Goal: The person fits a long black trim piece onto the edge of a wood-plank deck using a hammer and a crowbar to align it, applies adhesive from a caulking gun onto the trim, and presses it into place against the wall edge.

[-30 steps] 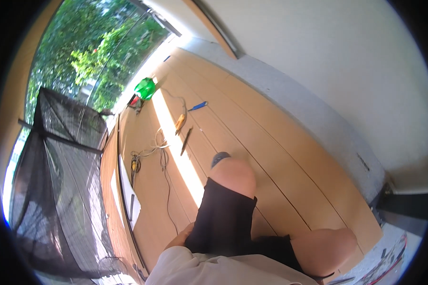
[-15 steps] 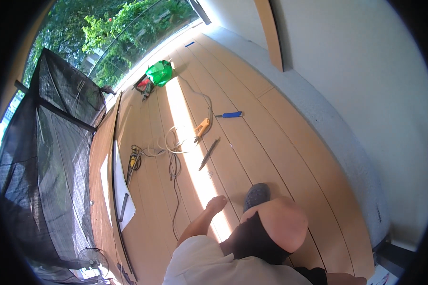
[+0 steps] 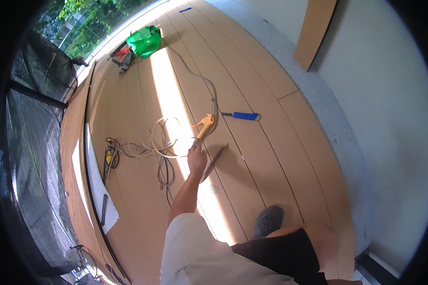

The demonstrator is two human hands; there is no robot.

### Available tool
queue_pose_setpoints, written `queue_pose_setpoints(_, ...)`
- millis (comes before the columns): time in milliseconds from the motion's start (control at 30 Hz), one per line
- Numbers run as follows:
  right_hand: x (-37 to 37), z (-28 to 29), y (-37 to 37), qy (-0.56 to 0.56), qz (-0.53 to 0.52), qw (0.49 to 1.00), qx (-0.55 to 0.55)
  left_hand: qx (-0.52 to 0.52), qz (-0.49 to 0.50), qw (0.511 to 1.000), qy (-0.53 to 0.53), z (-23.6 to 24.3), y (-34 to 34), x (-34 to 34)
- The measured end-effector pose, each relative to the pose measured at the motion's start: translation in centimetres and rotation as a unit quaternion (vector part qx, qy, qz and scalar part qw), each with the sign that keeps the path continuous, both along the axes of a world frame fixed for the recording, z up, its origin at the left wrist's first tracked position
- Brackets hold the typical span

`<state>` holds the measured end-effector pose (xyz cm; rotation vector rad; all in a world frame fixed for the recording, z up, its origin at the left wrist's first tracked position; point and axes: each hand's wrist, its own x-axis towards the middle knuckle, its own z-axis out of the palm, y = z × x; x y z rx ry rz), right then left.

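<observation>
My left hand [image 3: 197, 161] reaches forward over the wood-plank floor, fingers stretched toward the lower end of an orange air blow gun [image 3: 205, 126]. The fingertips are at or very near its fitting; contact is unclear. A beige coiled hose [image 3: 159, 137] lies beside the gun. Just right of the hand is a long dark flat tool [image 3: 215, 164] with a narrow tip. Farther right lies a blue-handled tool [image 3: 245, 116] with a dark blade. Only a sliver of skin at the bottom edge shows what seems to be my right hand [image 3: 344, 282]; its fingers are hidden.
A green plastic bag [image 3: 145, 42] sits by red and dark power tools [image 3: 123, 59] at the far end. A yellow-and-black tool [image 3: 110, 154] with a cord lies left. Dark netting [image 3: 38, 142] borders the left side, a white wall [image 3: 380, 118] the right. My shoe [image 3: 269, 221] is near.
My left hand has moved forward from the near floor to the blow gun's lower end. The view has shifted closer, so the floor and tools appear larger.
</observation>
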<state>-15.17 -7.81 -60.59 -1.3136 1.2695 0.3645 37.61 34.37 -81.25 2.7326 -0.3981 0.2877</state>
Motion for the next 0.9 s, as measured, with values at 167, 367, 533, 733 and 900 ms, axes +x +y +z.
queue_pose_setpoints(167, 5.1, 2.5, 0.1, 0.012, -0.032, 0.996, 0.083, 0.046, 0.033, 0.997, -0.043, -3.2, 4.1, 5.6)
queue_pose_setpoints(367, 11.0, 4.0, -0.7, 0.024, -0.055, 0.985, 0.159, 0.026, 0.07, 0.995, -0.071, -4.3, 3.1, 17.4)
queue_pose_setpoints(533, 18.9, 2.0, -2.6, 0.042, -0.011, 0.973, 0.225, -0.131, 0.173, 0.972, 0.094, -7.0, 7.2, 23.1)
queue_pose_setpoints(733, 27.3, -6.5, -10.3, 0.111, 0.522, 0.842, 0.08, -0.273, 0.238, 0.927, 0.1, -8.1, 0.9, 22.7)
queue_pose_setpoints(900, 58.3, -12.9, -4.0, -0.19, 0.719, 0.609, -0.277, -0.213, 0.24, 0.942, 0.1, -11.1, 5.1, 23.7)
